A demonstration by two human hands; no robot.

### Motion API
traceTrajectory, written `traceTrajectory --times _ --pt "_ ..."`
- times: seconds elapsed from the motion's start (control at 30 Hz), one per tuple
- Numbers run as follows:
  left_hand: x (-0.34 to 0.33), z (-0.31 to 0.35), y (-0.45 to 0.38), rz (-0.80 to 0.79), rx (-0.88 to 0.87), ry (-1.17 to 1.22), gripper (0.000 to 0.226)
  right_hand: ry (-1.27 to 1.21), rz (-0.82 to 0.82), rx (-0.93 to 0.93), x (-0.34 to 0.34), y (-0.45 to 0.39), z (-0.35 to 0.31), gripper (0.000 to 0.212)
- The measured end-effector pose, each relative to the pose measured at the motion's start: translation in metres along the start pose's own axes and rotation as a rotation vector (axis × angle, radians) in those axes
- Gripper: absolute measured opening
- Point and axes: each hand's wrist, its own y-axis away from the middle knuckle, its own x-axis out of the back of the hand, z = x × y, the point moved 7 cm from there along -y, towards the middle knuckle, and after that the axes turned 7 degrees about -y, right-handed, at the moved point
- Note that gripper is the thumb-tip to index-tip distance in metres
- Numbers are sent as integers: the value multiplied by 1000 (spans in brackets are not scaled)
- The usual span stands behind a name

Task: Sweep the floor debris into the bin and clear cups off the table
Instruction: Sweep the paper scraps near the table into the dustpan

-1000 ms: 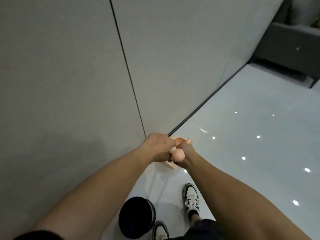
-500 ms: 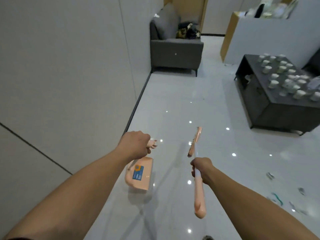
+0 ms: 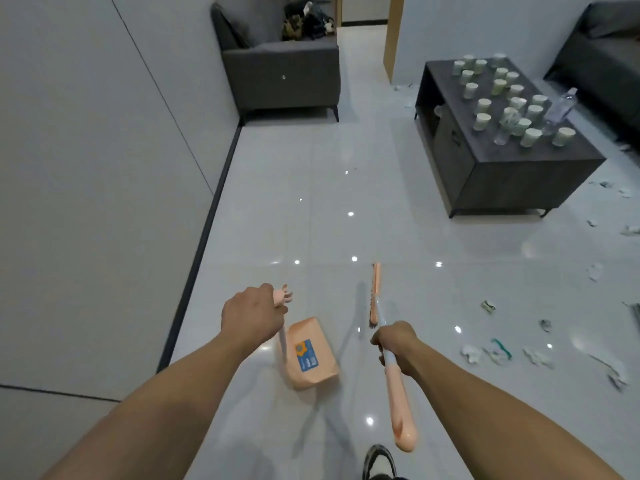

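My left hand (image 3: 251,315) grips the top of a peach dustpan's handle; the dustpan (image 3: 310,353) hangs below it above the floor, a blue label on its pan. My right hand (image 3: 394,341) holds the peach broom (image 3: 398,393) by its shaft, brush head pointing forward and handle end toward me. Scraps of paper debris (image 3: 498,351) lie scattered on the glossy white floor at the right. Several paper cups (image 3: 512,98) stand on the dark coffee table (image 3: 502,178) at the far right. No bin is visible.
A grey wall with a dark skirting (image 3: 204,233) runs along my left. A grey sofa (image 3: 280,71) stands at the far end, another sofa (image 3: 602,53) behind the table. Two plastic bottles (image 3: 557,110) stand among the cups. My shoe (image 3: 379,462) shows at the bottom edge.
My view has swung from the wall into the room. My hands have come apart, the left carrying the dustpan, the right the broom, and the coffee table is now nearer.
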Motion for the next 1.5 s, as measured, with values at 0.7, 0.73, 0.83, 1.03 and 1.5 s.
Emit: traceTrajectory --times 0.7,0.73,0.83,1.03,1.5 --pt "-1 -225 -106 -36 507 234 19 277 -337 -192 -223 -40 -131 8" --pt "-5 -233 -108 -36 519 240 19 291 -342 -183 -233 -43 -135 10" --pt "-21 -252 -116 -44 571 257 19 369 -347 -123 -260 -59 -153 12" --pt "-62 -275 -149 -103 713 268 23 573 -298 -109 -306 -123 -201 7" --pt "-98 -276 -201 -130 772 195 28 1254 -441 9 -313 -147 -159 16"
